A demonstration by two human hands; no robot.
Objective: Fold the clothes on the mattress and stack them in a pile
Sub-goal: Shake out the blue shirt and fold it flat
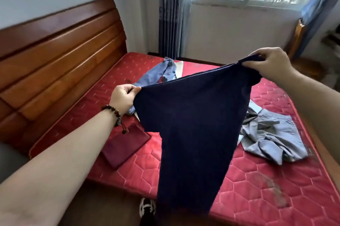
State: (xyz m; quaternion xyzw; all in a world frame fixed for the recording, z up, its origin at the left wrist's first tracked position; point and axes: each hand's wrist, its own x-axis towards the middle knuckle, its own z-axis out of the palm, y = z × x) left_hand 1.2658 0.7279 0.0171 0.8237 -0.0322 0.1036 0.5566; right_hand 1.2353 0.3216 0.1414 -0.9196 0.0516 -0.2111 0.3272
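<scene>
Both hands (122,95) (270,64) grip navy trousers (193,124) above mattress (257,170).

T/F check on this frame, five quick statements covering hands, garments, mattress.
1. Both hands, left hand and right hand, pinch the navy garment. True.
2. The navy garment lies flat on the red mattress. False: it hangs in the air.
3. A folded maroon cloth lies on the mattress. True.
4. The grey garment is neatly folded. False: it is crumpled.
5. The light blue garment sits on the headboard. False: it lies on the mattress.
</scene>
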